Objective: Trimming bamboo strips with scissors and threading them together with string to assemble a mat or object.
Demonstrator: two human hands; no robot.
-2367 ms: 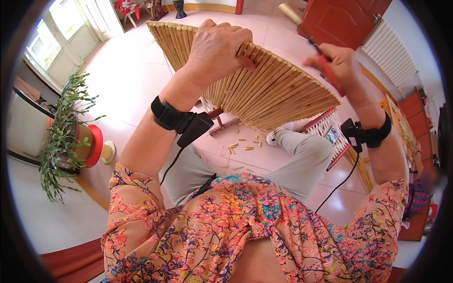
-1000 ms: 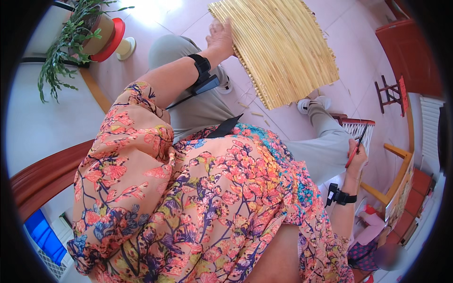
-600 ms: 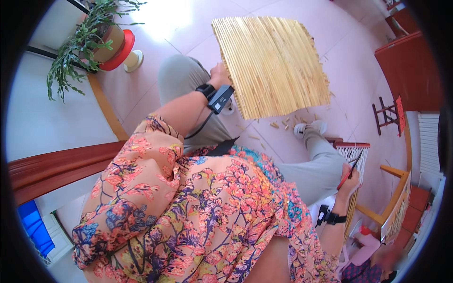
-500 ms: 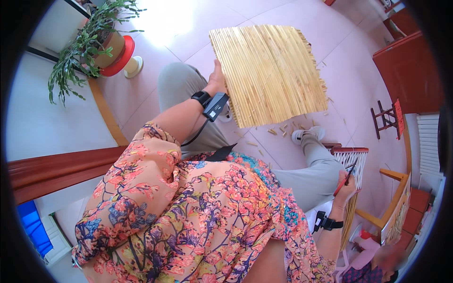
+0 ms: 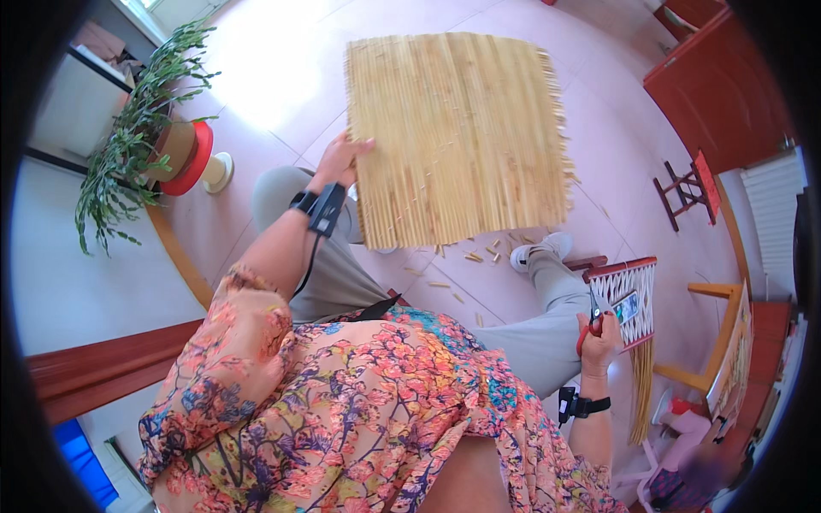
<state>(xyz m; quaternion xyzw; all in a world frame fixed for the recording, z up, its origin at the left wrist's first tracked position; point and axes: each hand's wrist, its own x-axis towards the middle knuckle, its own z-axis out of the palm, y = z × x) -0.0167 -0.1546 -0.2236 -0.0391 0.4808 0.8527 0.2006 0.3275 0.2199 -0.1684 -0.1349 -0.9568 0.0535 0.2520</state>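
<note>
A square mat of straw-coloured stalks is held up over the floor by its left edge. My left hand grips that edge, with the thumb lying on the front face. The mat's right edge is ragged, with uneven stalk ends. Low on the right, beside my knee, my right hand is closed on scissors with red handles, their blades pointing away from me. A folding stool with a white woven seat stands just beyond that hand, and a phone lies on it.
Cut stalk ends litter the tiled floor below the mat. A potted plant stands at the left. On the right are a small folding stool, a red cabinet, a wooden frame, long stalks and another person.
The mat and my left hand have shifted left, and the mat now faces me more squarely. My right hand has moved slightly left with the scissors, leaving the phone on the stool in view.
</note>
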